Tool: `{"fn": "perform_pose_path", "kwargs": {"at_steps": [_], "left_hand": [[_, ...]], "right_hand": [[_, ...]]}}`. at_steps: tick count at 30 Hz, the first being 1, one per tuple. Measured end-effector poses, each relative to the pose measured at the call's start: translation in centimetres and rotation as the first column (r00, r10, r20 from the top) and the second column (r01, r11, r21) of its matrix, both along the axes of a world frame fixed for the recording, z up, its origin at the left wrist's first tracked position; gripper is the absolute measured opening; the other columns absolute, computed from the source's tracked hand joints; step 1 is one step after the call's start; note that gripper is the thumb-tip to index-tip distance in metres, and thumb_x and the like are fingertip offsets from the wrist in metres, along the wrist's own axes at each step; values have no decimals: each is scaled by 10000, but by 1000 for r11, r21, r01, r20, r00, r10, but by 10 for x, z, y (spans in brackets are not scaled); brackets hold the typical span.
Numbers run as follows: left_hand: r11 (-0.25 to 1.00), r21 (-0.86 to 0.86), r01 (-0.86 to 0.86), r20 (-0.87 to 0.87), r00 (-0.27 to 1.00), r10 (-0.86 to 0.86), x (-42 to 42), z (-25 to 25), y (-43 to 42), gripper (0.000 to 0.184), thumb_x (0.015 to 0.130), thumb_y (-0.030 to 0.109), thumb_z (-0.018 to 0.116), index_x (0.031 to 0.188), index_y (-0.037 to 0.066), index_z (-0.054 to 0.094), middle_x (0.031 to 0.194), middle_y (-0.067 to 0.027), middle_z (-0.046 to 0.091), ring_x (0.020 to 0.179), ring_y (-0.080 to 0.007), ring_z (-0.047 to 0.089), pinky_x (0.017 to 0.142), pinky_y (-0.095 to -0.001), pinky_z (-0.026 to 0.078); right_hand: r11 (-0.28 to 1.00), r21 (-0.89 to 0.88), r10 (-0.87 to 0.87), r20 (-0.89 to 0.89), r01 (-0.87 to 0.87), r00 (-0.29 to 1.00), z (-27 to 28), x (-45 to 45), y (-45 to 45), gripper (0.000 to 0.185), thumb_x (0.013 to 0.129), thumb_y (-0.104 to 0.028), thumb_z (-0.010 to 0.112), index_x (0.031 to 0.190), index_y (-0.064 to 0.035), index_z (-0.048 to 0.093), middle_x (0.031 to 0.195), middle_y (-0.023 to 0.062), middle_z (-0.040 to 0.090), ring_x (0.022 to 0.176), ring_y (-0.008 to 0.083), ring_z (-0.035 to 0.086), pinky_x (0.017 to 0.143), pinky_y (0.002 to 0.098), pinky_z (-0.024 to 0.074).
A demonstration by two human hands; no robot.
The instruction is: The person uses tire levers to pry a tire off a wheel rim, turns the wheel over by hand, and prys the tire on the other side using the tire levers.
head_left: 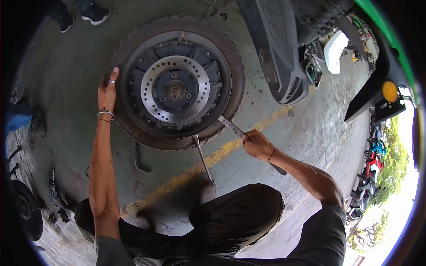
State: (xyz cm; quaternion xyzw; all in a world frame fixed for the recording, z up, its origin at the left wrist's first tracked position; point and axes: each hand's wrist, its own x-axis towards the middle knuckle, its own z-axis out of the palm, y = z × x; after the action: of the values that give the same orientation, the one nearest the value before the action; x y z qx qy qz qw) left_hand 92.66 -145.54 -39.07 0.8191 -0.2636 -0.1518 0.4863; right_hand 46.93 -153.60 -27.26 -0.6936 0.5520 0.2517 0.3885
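A wheel with a black tyre (237, 80) lies flat, its perforated brake disc (151, 99) facing up. My left hand (106, 94) is at the tyre's left edge, its ringed finger stretched out against the sidewall. My right hand (257, 145) is closed around a flat metal tyre lever (231, 127), whose tip meets the rim edge at the lower right. A second tyre lever (203, 155) sticks out from the rim's lower edge, its outer end by my shoe (208, 193). A bent metal rod (137, 157) juts from below the tyre at lower left.
A scooter's dark body panel (284, 57) overhangs the upper right, beside a green-trimmed part with an orange reflector (390, 91). Another person's shoes (95, 14) stand at the upper left. A small wheel (26, 210) and loose parts lie lower left. A yellow line (222, 151) crosses the floor.
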Motion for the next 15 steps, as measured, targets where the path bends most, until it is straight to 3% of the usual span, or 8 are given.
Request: {"fn": "perform_pose_path", "kwargs": {"at_steps": [3, 6, 9, 10, 13, 15], "left_hand": [[1000, 29, -6, -48, 999, 8, -4, -2, 2, 937, 807, 712, 554, 1304, -81, 507, 1355, -275, 499, 1269, -426, 455, 1066, -407, 339], [1000, 15, 23, 8, 1000, -23, 5, -15, 4, 939, 800, 733, 534, 1295, -65, 524, 1330, -296, 509, 1265, -440, 452, 1059, -416, 347], [997, -72, 41, 136, 990, -31, 3, -9, 4, 937, 801, 737, 526, 1297, -57, 526, 1323, -298, 515, 1261, -443, 455, 1057, -421, 348], [997, 71, 30, -84, 996, -24, 4, -7, 5, 935, 796, 739, 531, 1295, -52, 532, 1323, -280, 524, 1252, -445, 464, 1061, -414, 344], [998, 35, 43, -58, 997, -41, 6, -8, 3, 929, 795, 735, 537, 1292, -50, 536, 1317, -278, 531, 1239, -447, 475, 1057, -408, 347], [999, 39, 38, -42, 998, -37, 2, -3, 3, 936, 794, 730, 545, 1290, -64, 532, 1314, -285, 531, 1237, -440, 481, 1058, -401, 346]], "right_hand": [[963, 70, -242, -190, 259, 951, 29, 31, 8, 352, 958, -257, 407, 745, -2, 527, 562, 119, 487, 516, 267, 481, 505, 439, 416], [957, 25, -279, -198, 290, 940, 39, 38, 14, 366, 979, -282, 388, 750, -30, 524, 563, 33, 425, 478, 182, 394, 447, 388, 381], [969, 43, -234, -157, 244, 959, 20, 21, 11, 356, 980, -276, 398, 780, -14, 533, 562, 72, 471, 461, 220, 428, 454, 398, 387], [987, -8, -158, -65, 158, 985, 10, 9, 14, 360, 992, -263, 403, 785, -2, 540, 573, 107, 502, 512, 252, 492, 499, 401, 405], [958, -286, 60, 307, 33, 950, -45, -35, 30, 353, 995, -249, 424, 779, 1, 548, 606, 153, 531, 565, 292, 533, 554, 406, 421], [973, -180, -65, 376, 142, 924, -57, -48, 37, 340, 994, -233, 449, 764, -3, 549, 626, 165, 539, 575, 319, 529, 578, 404, 422]]}}
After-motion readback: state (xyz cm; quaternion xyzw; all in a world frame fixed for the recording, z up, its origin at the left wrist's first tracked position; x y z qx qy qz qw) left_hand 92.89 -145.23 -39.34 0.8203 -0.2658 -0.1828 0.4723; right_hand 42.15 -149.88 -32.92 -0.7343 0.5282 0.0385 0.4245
